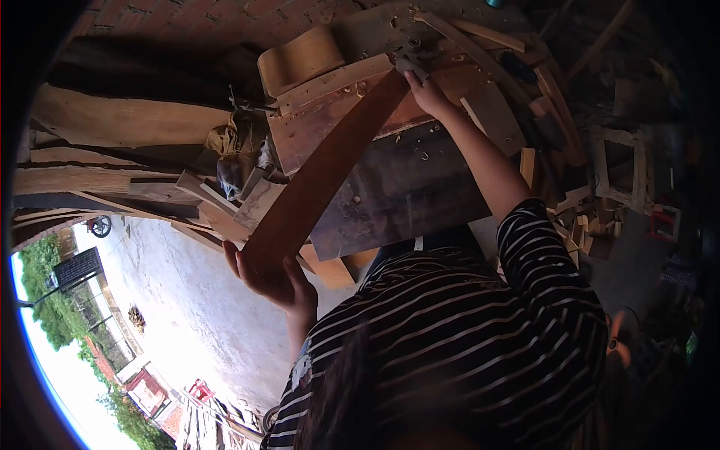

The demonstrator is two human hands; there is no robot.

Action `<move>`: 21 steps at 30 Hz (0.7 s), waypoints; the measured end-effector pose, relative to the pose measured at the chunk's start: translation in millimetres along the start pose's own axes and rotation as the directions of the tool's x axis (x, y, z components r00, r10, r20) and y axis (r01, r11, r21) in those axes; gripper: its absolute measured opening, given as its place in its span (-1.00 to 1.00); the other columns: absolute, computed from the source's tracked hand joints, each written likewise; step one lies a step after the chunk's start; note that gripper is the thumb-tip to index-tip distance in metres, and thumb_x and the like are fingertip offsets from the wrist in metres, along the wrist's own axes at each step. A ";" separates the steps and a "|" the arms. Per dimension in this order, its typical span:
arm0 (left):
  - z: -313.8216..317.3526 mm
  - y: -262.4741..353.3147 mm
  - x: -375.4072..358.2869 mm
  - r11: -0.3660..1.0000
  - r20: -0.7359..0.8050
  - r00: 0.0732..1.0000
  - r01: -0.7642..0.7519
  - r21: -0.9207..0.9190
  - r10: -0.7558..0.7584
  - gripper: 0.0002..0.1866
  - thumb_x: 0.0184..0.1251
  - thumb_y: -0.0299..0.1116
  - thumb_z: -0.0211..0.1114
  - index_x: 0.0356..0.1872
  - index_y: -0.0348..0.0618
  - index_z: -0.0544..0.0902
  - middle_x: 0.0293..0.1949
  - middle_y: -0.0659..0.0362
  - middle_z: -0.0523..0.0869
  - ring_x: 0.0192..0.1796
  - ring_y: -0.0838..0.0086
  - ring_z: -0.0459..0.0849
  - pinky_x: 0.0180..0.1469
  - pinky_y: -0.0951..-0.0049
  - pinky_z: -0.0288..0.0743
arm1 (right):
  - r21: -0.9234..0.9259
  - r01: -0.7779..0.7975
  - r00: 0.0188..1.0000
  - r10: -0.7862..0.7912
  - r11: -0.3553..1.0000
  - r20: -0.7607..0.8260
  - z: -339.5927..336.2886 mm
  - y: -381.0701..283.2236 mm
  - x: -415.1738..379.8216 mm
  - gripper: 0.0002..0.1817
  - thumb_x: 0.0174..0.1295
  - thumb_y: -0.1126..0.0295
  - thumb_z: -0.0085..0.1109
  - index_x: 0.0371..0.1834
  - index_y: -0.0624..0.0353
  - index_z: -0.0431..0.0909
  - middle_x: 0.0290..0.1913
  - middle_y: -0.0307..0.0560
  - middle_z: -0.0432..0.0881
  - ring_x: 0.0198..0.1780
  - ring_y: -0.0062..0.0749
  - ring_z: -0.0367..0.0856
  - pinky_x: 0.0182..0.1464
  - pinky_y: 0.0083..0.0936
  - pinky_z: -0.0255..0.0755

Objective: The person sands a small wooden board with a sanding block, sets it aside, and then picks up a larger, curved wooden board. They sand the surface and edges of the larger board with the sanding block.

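Note:
A long brown wooden board (330, 161) slants across the middle of the view, its near end low on the left. My left hand (274, 285) is closed around that near end, thumb on one edge and fingers on the other. At the far end, my right hand (426, 91) pinches a small flat grey piece (410, 69) against the board's tip; its exact kind is too small to tell. Beneath the board lies a worktable with a dark panel (405, 191) and a reddish-brown plank surface (300, 142), scattered with wood shavings.
A curved wooden block (300, 58) and a pale strip (334, 84) lie on the table's far side. Long planks (135, 116) are stacked to the left, with offcuts (592, 229) and a wooden frame (622, 169) at right. An orange fan (617, 341) stands lower right.

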State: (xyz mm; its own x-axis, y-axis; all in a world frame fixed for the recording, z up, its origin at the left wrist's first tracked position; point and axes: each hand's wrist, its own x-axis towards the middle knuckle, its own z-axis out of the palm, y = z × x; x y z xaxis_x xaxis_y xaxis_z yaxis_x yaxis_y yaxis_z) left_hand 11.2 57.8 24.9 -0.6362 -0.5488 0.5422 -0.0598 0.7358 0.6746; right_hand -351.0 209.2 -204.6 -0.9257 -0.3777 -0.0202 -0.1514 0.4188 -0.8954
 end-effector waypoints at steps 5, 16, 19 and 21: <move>-0.6 3.8 1.2 1.000 0.008 1.000 0.018 0.000 -0.018 -0.34 0.33 -0.44 0.17 0.39 -0.09 0.06 0.45 -0.19 -0.12 0.42 0.09 0.15 0.34 0.21 0.20 | -0.274 0.337 0.895 -0.397 0.901 -0.203 -27.6 -27.0 -118.3 -0.60 0.31 0.34 0.05 0.16 0.31 0.41 0.03 0.23 0.54 0.06 0.09 0.50 0.10 -0.28 0.37; 5.3 17.9 21.1 0.994 0.041 0.996 -0.075 -0.082 0.079 -0.40 0.21 -0.54 0.14 0.29 0.04 0.22 0.41 -0.18 -0.09 0.46 0.02 0.04 0.43 -0.06 0.03 | -0.750 0.269 0.962 -0.209 0.604 0.176 23.1 30.1 -223.2 -0.50 0.35 0.16 -0.09 0.30 0.12 0.33 0.33 0.09 0.34 0.39 -0.04 0.23 0.42 -0.18 0.00; 8.5 12.9 17.4 0.981 -0.001 0.994 -0.113 -0.158 0.114 -0.43 0.20 -0.53 0.14 0.26 0.04 0.25 0.41 -0.18 -0.09 0.46 -0.01 0.03 0.43 -0.07 0.02 | -0.765 0.232 0.972 -0.120 0.600 0.201 26.4 30.4 -219.0 -0.51 0.35 0.18 -0.09 0.30 0.13 0.33 0.35 0.09 0.32 0.38 -0.02 0.24 0.42 -0.18 0.00; 11.9 12.6 17.0 0.969 -0.018 0.994 -0.112 -0.219 0.110 -0.44 0.20 -0.53 0.14 0.25 0.03 0.26 0.41 -0.18 -0.08 0.46 -0.03 0.03 0.43 -0.08 0.02 | -0.762 0.218 0.975 -0.108 0.610 0.192 29.3 28.6 -217.3 -0.51 0.35 0.18 -0.10 0.29 0.15 0.34 0.34 0.11 0.32 0.38 -0.01 0.24 0.42 -0.19 0.00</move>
State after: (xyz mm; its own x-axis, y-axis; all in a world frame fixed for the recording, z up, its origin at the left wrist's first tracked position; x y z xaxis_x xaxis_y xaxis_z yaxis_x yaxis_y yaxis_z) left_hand -9.5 62.5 36.7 -0.6250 -0.4714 0.6222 0.1817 0.6874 0.7032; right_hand -144.0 279.0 -238.8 -0.8200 -0.5723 -0.0079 -0.5580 0.8024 -0.2117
